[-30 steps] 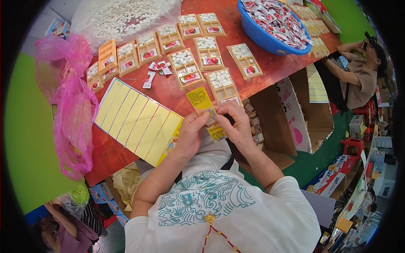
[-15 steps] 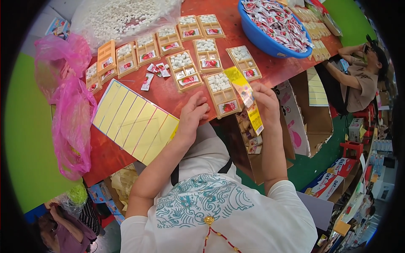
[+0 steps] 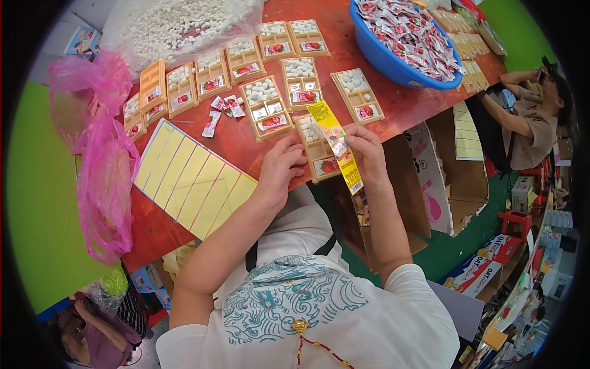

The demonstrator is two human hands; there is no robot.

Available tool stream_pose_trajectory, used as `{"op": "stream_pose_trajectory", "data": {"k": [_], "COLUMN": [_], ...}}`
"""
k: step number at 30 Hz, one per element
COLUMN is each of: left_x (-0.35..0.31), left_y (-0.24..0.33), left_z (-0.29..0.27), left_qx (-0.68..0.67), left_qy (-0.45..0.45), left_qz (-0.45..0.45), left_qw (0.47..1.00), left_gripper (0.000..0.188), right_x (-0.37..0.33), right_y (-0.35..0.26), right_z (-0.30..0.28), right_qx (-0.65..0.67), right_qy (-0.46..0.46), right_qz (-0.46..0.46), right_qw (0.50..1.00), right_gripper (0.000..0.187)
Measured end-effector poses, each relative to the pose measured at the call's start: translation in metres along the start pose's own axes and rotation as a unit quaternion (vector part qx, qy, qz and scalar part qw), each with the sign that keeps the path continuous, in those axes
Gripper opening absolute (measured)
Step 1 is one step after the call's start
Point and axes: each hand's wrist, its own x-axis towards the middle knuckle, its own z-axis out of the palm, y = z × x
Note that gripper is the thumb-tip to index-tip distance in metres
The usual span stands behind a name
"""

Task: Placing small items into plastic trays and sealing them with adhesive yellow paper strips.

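Note:
My right hand (image 3: 367, 154) pinches a long yellow printed sticker strip (image 3: 326, 126), tilted over a tan plastic tray (image 3: 314, 150) at the table's front edge. Small white pieces fill the tray's far compartment, and a red-and-white sachet (image 3: 326, 166) lies in its near one; the strip hides part of both. Against the tray's left side rests my left hand (image 3: 281, 166), its fingers loosely bent and slightly apart with nothing seen in them. A sheet of yellow strips (image 3: 190, 178) lies beside my left forearm. Several similar filled trays (image 3: 265, 104) stand beyond my hands.
A blue basin (image 3: 399, 67) heaped with sachets stands at the back right. White pieces lie on clear plastic (image 3: 175, 27) at the back. Loose sachets (image 3: 228, 106) sit mid-table, pink plastic bags (image 3: 104, 166) at left. Cardboard boxes (image 3: 452, 184) and a seated person (image 3: 528, 117) are on the right.
My right hand has moved left with the yellow strip, bringing it across the near tray. That tray has shifted slightly left, against my left fingers. My left hand has barely moved.

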Motion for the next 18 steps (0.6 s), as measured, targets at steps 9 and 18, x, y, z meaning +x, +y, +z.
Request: {"op": "stream_pose_trajectory", "data": {"k": [9, 18], "left_x": [-0.022, -0.070], "left_y": [-0.015, -0.050], "left_z": [0.004, 0.008], "left_qx": [-0.064, -0.119], "left_qy": [0.048, 0.068], "left_qz": [-0.016, -0.118], "left_qw": [0.997, 0.983], "left_gripper": [0.056, 0.046], "right_x": [-0.017, -0.020], "right_y": [0.004, 0.001], "right_z": [0.005, 0.000], "right_qx": [0.026, 0.057], "right_qy": [-0.012, -0.018], "right_qz": [0.013, 0.022], "right_qw": [1.000, 0.998], "right_gripper": [0.011, 0.010]}}
